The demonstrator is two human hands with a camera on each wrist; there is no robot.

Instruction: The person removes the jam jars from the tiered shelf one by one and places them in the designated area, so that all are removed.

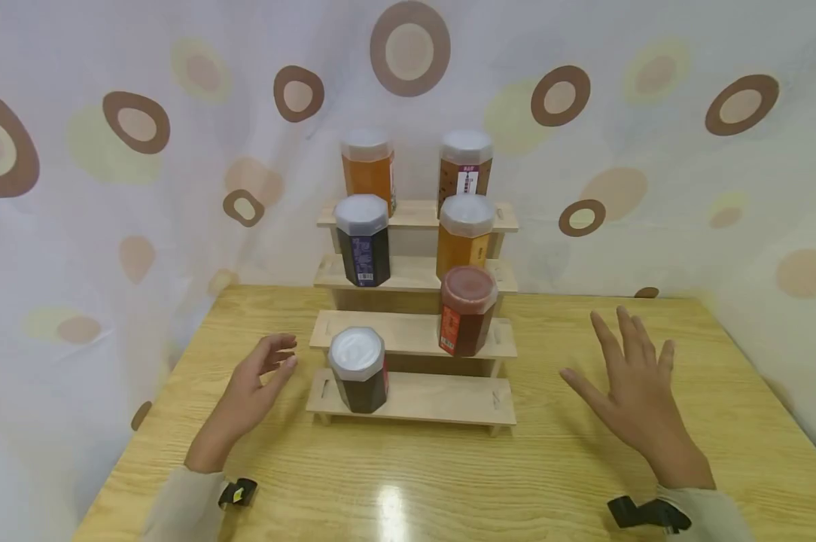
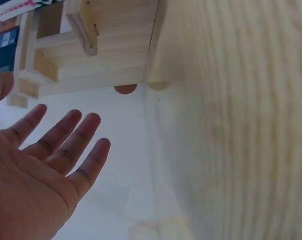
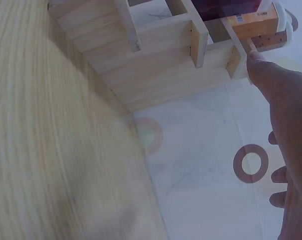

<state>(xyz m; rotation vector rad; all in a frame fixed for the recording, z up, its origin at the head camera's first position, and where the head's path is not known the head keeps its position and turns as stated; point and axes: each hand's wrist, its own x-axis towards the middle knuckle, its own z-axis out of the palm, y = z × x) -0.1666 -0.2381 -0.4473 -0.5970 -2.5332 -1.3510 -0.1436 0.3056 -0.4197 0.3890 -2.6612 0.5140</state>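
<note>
My left hand point(image 1: 252, 388) is held left of a stepped wooden rack point(image 1: 442, 399), fingers loosely bent and apart from it. Nothing is in its palm, as the left wrist view shows. On the right, my right hand point(image 1: 634, 391) spreads its fingers in the air, also holding nothing. Nearest the left hand is a dark jar with a white lid point(image 1: 359, 370) on the lowest step. A dark red jar point(image 1: 467, 310) stands at the right of the step above. Higher up are a dark jar with a purple label point(image 1: 363, 241) and an amber jar point(image 1: 464, 237).
On the top step stand an orange jar point(image 1: 368, 173) at left and a brown speckled jar point(image 1: 465, 169) at right. The rack rests on a wood-grain table point(image 1: 421, 482). Behind it hangs a pale cloth point(image 1: 489, 45) with brown rings.
</note>
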